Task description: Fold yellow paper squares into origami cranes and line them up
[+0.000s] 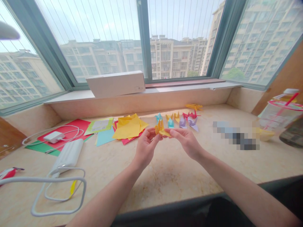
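A yellow origami crane (160,126) is held up over the counter between my two hands. My left hand (147,143) pinches its left side with the fingertips. With thumb and fingers, my right hand (186,140) grips a flap at the crane's right. Just beyond them stand several small finished cranes: turquoise (170,123), lilac (193,124), red (192,114) and yellow ones. Left of my hands lies a stack of yellow paper sheets (129,126), with red sheets showing beneath. The fingertips partly cover the crane's lower folds.
White power bank (68,154), charger (54,137) and cables (59,179) occupy the left side. A larger yellow folded piece (194,107) lies at the back. Right of my hands are a blurred-out item (236,136) and a plastic cup with a red straw (280,116). A white box (117,84) rests on the sill.
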{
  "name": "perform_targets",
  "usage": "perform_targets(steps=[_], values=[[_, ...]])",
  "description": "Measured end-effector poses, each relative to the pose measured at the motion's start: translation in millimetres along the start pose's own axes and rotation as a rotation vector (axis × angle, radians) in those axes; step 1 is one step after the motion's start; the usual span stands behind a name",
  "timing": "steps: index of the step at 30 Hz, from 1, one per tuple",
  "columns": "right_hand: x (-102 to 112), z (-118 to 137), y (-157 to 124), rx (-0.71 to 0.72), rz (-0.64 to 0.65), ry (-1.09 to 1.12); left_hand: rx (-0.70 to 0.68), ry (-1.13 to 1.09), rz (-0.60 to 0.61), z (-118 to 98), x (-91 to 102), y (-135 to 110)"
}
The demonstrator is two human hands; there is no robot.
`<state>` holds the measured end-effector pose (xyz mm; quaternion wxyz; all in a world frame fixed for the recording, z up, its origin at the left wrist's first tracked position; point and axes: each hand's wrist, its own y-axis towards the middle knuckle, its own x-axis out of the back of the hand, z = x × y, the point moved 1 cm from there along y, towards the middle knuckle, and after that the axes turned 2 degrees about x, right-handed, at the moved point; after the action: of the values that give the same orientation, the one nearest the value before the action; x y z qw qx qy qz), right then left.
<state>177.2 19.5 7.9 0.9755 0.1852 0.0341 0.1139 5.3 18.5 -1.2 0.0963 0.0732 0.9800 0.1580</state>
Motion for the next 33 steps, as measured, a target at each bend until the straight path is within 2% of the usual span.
perform_targets(steps=[9,15,23,33], values=[[-7,-13,0,-0.029,0.000,0.095,0.013,-0.014,0.013,-4,-4.0,-3],[-5,-11,-1,-0.045,-0.001,0.016,0.038,-0.070,0.046,-5,-4.9,-6],[-6,-3,-2,0.008,0.024,-0.186,0.030,0.040,0.004,-6,-3.5,-4],[-1,-11,1,-0.034,-0.003,-0.101,0.042,0.028,0.009,-7,-4.2,-4]])
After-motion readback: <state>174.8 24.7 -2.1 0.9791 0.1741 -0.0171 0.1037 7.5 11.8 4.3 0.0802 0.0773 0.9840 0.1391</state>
